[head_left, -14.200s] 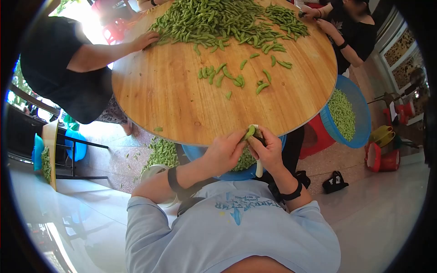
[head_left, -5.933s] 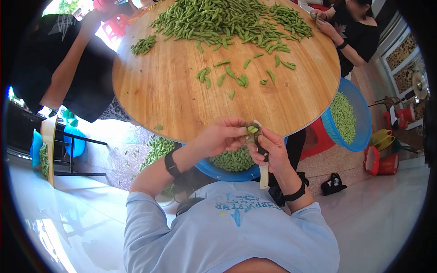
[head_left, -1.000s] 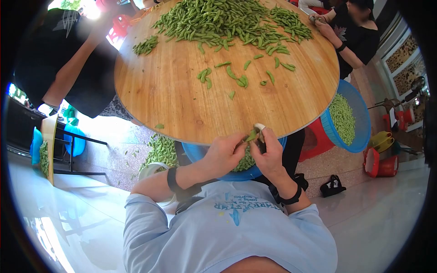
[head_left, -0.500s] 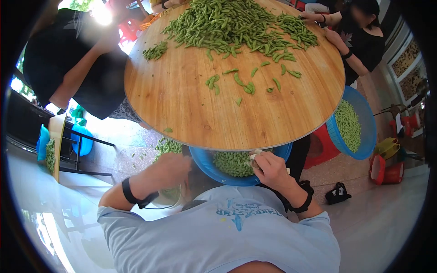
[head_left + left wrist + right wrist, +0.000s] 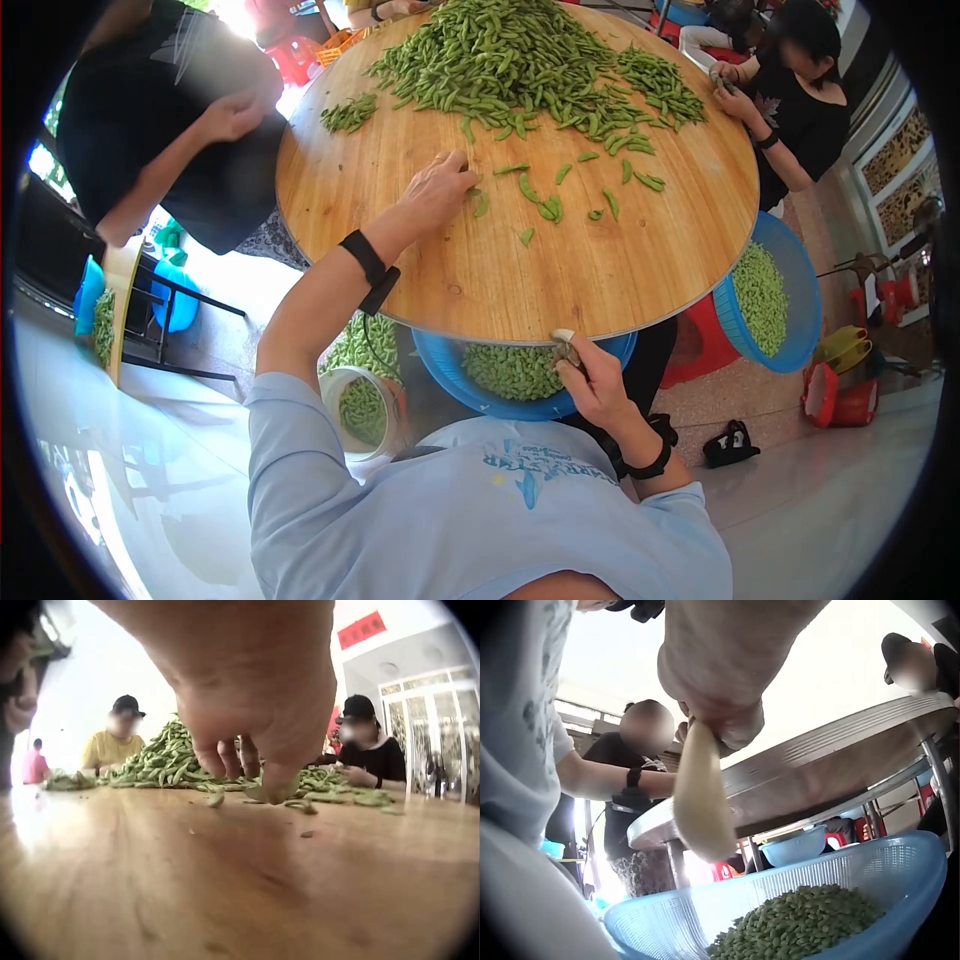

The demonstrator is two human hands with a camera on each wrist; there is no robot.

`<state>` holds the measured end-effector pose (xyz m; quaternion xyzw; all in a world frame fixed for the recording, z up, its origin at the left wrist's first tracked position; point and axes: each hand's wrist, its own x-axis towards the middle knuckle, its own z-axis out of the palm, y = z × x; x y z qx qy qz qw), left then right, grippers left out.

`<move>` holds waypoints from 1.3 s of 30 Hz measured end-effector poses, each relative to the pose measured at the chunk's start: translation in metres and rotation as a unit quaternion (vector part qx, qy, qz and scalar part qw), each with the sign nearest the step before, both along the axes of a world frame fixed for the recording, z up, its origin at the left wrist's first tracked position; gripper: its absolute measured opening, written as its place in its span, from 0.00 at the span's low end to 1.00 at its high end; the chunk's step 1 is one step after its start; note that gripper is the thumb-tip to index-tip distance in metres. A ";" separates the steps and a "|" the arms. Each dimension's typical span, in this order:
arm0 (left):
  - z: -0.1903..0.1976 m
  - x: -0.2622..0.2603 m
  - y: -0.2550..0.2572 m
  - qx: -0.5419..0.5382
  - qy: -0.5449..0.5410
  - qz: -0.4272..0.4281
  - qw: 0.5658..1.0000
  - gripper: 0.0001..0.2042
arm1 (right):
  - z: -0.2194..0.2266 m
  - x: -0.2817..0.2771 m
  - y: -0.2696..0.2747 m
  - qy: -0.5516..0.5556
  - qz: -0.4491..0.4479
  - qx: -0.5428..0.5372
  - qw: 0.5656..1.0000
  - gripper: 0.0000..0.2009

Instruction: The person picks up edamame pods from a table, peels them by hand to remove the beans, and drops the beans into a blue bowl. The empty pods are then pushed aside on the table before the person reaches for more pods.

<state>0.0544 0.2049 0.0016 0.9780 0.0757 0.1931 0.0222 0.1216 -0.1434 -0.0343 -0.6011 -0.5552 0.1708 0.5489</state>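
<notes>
Left hand [image 5: 437, 192] is stretched out over the round wooden tabletop [image 5: 420, 270], past its middle; fingers [image 5: 279, 776] are bent down and their tips meet the loose pods [image 5: 540, 205] scattered there, touching one pod [image 5: 259, 793] on the wood. Can't tell whether it is pinched yet or only touched. Right hand [image 5: 597, 378] sits at the near edge of the tabletop, just below the rim, curled round a pale-handled tool [image 5: 701, 796]; its tip [image 5: 566, 340] pokes out of the fist toward the rim. Right below that hand, under the near edge, is a blue basket [image 5: 442, 362] of shelled beans [image 5: 512, 368]; in the right wrist view the handle hangs just above the beans [image 5: 799, 922] without touching them. Main pod heap [image 5: 500, 55] covers the far part of the tabletop, and a small separate bunch [image 5: 350, 112] lies toward the far left edge. A second blue basket [image 5: 795, 290] with beans hangs off the right edge. On the floor left of the person's knee is a white bucket [image 5: 352, 405] of green husks, with more husks [image 5: 350, 345] piled beside it. Other people sit at the far left and far right edges, hands near the heap.
</notes>
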 end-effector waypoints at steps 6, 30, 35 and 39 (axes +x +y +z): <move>0.023 -0.019 -0.085 -0.526 -0.045 0.009 0.849 0.09 | 0.022 0.000 0.009 0.344 0.037 -0.015 0.938 0.19; 0.012 -0.046 -0.172 -0.712 0.022 -0.038 0.701 0.06 | 0.029 -0.003 0.010 0.587 0.143 -0.022 0.797 0.16; 0.001 -0.047 -0.169 -0.879 0.051 -0.113 0.460 0.09 | 0.027 0.003 0.006 0.659 0.209 -0.014 0.722 0.15; -0.006 -0.044 -0.167 -0.921 0.072 -0.140 0.355 0.09 | 0.018 0.005 0.011 0.739 0.193 0.006 0.645 0.12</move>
